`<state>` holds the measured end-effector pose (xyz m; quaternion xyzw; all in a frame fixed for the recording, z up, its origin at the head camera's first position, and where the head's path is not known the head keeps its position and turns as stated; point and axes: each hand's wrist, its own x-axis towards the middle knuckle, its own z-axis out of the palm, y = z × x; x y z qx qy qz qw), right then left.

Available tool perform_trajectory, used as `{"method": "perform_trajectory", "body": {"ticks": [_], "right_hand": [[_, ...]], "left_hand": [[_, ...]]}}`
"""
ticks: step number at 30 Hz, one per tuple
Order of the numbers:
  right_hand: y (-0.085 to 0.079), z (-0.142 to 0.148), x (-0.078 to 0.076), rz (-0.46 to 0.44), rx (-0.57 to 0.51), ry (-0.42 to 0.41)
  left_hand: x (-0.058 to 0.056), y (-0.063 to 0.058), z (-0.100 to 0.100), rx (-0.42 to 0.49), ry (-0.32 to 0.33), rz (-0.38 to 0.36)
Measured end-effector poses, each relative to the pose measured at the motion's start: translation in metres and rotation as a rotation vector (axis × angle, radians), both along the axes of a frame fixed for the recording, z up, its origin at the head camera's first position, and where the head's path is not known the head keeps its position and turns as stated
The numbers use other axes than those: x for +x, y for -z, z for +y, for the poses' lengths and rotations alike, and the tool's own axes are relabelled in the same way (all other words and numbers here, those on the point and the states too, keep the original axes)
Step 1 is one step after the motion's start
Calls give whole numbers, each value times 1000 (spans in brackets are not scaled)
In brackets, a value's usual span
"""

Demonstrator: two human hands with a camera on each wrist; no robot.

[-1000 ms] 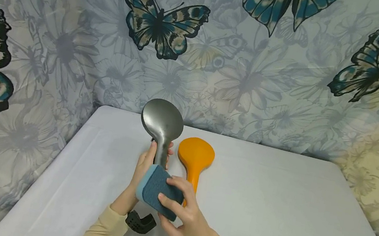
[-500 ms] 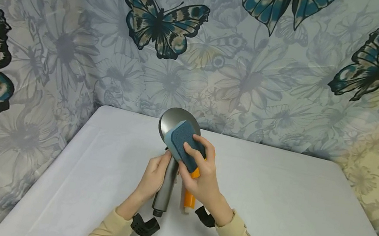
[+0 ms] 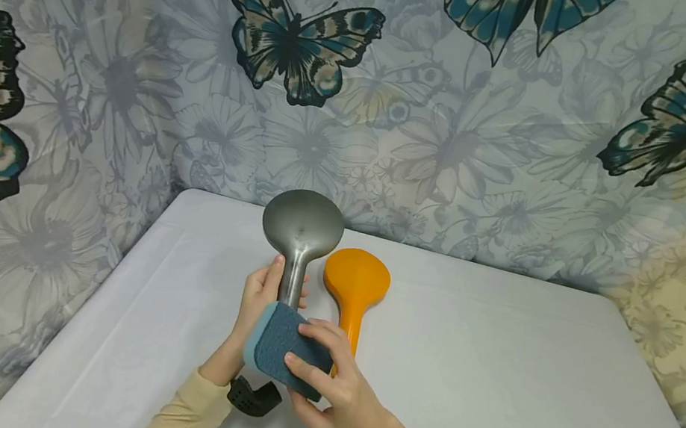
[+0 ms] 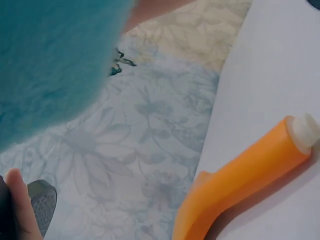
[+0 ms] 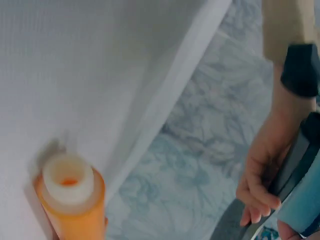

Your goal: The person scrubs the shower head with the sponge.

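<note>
In the head view my left hand [image 3: 256, 298] grips a grey handheld shower head [image 3: 303, 222] by the neck, its smooth rounded back toward me. My right hand [image 3: 343, 392] holds a blue sponge [image 3: 286, 348] with spread fingers, the sponge lying over the lower handle and hiding it. Part of the shower head's dotted spray face [image 4: 44, 205] shows in the left wrist view, beside a fingertip. Just right of the hands, an orange shower head [image 3: 357, 277] lies on the table, its handle end partly behind the right hand.
A white-covered table [image 3: 493, 375] lies under the hands, its far edge meeting a butterfly-patterned backdrop [image 3: 453, 126]. The orange shower head's pale connector end [image 5: 68, 182] shows in the right wrist view. A black strap mount [image 3: 254, 397] sits at the left wrist.
Half a second ago the sponge was up against the shower head's round back; now it is down at the handle. The shower head has shifted left and away from me.
</note>
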<state>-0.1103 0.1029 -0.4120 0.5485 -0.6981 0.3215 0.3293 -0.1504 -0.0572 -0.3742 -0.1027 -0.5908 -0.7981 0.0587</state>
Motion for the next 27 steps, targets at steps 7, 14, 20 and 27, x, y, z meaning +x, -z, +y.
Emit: {"method": "perform_trajectory", "body": {"ticks": [7, 14, 20, 27], "right_hand": [[-21, 3, -34, -44, -140, 137], [-29, 2, -42, -123, -161, 233], [-9, -2, -7, -38, -89, 47], [2, -2, -4, -60, -158, 22]], "left_hand": [[-4, 23, 13, -91, 44, 174], [-6, 30, 16, -110, 12, 191], [2, 6, 8, -5, -55, 70], [3, 5, 11, 41, -51, 57]]}}
